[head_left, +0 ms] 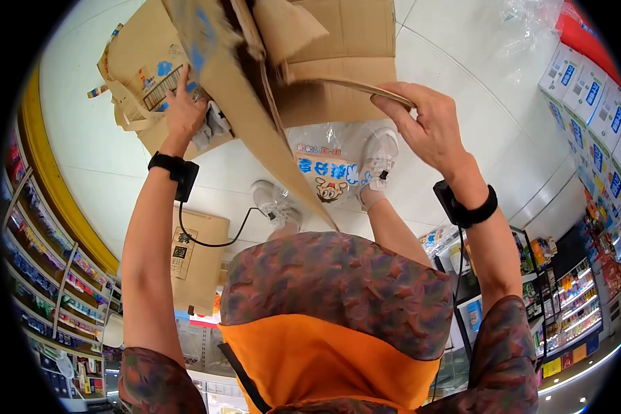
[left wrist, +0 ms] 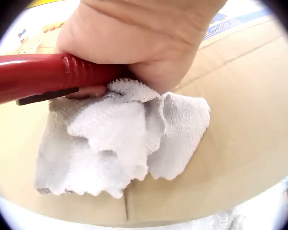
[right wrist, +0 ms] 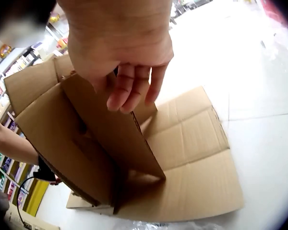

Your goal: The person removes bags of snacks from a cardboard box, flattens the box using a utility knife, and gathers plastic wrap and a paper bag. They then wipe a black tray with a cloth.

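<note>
My left hand [head_left: 185, 116] is at the flattened printed cardboard [head_left: 141, 52], index finger extended over it. In the left wrist view, the left hand [left wrist: 139, 36] has its fingers round a red handle [left wrist: 33, 74], partly hidden by the palm. Crumpled white knitted cloth [left wrist: 115, 143] lies against the cardboard just below that hand. My right hand [head_left: 428, 124] pinches the edge of a brown box flap [head_left: 338, 84] between thumb and fingers. Its fingers curl over the panel [right wrist: 110, 124] in the right wrist view. A large tilted cardboard panel [head_left: 255, 131] stands between the hands.
Clear plastic with blue print [head_left: 328, 169] lies between the shoes [head_left: 379, 155]. A folded carton [head_left: 200, 259] is at lower left. Stocked shelves [head_left: 41, 255] line the left side, and white-and-blue boxes [head_left: 590, 103] are stacked at right. More clear plastic [head_left: 524, 31] lies at upper right.
</note>
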Demonstrator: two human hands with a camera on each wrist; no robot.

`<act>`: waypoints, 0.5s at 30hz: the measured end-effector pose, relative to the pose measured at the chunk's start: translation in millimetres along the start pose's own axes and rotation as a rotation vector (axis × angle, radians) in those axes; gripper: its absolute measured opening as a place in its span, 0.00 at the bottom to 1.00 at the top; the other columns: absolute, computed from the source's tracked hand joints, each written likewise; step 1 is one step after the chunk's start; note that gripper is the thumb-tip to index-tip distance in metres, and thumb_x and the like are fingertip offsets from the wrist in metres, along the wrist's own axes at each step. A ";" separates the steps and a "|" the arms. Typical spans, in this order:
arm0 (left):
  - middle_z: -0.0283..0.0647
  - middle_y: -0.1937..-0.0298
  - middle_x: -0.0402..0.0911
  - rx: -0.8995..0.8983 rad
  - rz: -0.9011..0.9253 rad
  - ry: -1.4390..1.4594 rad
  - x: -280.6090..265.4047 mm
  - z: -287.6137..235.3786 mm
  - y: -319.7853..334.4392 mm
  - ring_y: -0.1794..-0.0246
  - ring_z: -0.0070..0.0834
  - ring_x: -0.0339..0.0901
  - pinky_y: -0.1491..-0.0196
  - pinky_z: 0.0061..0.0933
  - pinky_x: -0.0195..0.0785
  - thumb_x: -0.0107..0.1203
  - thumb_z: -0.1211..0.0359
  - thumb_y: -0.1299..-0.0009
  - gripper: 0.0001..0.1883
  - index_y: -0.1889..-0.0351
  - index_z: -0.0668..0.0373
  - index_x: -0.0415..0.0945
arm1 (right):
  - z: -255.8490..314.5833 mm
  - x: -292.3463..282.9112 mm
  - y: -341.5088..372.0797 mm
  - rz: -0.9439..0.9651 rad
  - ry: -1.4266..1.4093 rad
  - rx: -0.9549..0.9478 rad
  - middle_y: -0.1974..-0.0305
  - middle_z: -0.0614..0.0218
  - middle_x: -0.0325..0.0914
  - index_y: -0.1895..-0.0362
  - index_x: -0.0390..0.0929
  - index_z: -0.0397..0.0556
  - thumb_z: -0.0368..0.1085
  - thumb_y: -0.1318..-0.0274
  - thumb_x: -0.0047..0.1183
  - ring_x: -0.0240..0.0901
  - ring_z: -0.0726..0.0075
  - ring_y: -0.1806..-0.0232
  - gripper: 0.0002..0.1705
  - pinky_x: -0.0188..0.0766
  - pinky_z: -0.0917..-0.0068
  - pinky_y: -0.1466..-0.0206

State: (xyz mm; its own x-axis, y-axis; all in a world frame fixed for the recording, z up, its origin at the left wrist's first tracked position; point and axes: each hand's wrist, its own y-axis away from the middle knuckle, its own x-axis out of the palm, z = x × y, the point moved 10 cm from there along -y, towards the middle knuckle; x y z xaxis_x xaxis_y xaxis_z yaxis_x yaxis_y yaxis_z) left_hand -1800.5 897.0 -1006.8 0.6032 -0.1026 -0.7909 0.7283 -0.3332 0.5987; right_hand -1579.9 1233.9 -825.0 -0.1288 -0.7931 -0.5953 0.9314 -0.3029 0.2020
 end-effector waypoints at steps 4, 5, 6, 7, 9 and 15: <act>0.50 0.30 0.60 0.191 -0.202 0.443 -59.6 -60.0 42.2 0.44 0.41 0.72 0.55 0.27 0.72 0.49 0.77 0.40 0.39 0.27 0.52 0.51 | -27.1 7.3 45.7 0.018 -0.164 0.464 0.83 0.62 0.75 0.73 0.79 0.42 0.42 0.40 0.53 0.68 0.69 0.84 0.16 0.64 0.73 0.78; 0.49 0.29 0.60 0.259 -0.230 0.566 -76.6 -82.8 57.7 0.44 0.37 0.73 0.58 0.23 0.71 0.48 0.79 0.40 0.39 0.27 0.54 0.52 | -53.9 20.4 65.9 0.028 -0.264 0.612 0.83 0.62 0.75 0.74 0.79 0.41 0.44 0.40 0.52 0.68 0.71 0.84 0.19 0.65 0.73 0.78; 0.49 0.28 0.57 0.346 -0.260 0.538 -77.4 -107.2 65.2 0.49 0.38 0.76 0.60 0.25 0.72 0.48 0.79 0.40 0.39 0.27 0.50 0.53 | -80.9 36.1 89.3 0.038 -0.363 0.761 0.83 0.62 0.75 0.75 0.78 0.41 0.46 0.39 0.52 0.68 0.72 0.84 0.21 0.65 0.74 0.77; 0.50 0.27 0.55 0.434 -0.291 0.509 -77.9 -131.4 73.5 0.54 0.39 0.78 0.62 0.26 0.72 0.48 0.79 0.41 0.40 0.27 0.47 0.53 | -102.8 56.7 96.2 0.027 -0.565 0.730 0.81 0.60 0.76 0.74 0.78 0.40 0.48 0.39 0.52 0.70 0.73 0.82 0.22 0.66 0.74 0.76; 0.52 0.26 0.51 0.503 -0.235 0.380 -57.6 -172.1 77.6 0.61 0.44 0.81 0.64 0.30 0.74 0.48 0.78 0.41 0.42 0.27 0.38 0.54 | -158.8 98.6 103.2 -0.013 -0.788 0.827 0.80 0.59 0.77 0.73 0.77 0.39 0.50 0.40 0.52 0.73 0.71 0.80 0.24 0.67 0.73 0.74; 0.59 0.25 0.40 0.398 0.069 -0.198 33.7 -192.9 21.4 0.63 0.53 0.81 0.65 0.41 0.75 0.49 0.75 0.42 0.46 0.28 0.24 0.48 | -186.4 73.3 117.1 -0.155 0.400 0.936 0.52 0.48 0.75 0.51 0.74 0.44 0.54 0.46 0.58 0.71 0.50 0.48 0.29 0.68 0.55 0.46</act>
State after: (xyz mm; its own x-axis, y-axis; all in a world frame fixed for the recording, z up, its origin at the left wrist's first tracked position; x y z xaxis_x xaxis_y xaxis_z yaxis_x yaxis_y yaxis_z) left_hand -1701.9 1067.2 -996.2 0.5436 -0.3021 -0.7831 0.4836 -0.6498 0.5864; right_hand -1416.8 1238.7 -989.9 0.0575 -0.5282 -0.8472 0.2534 -0.8131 0.5241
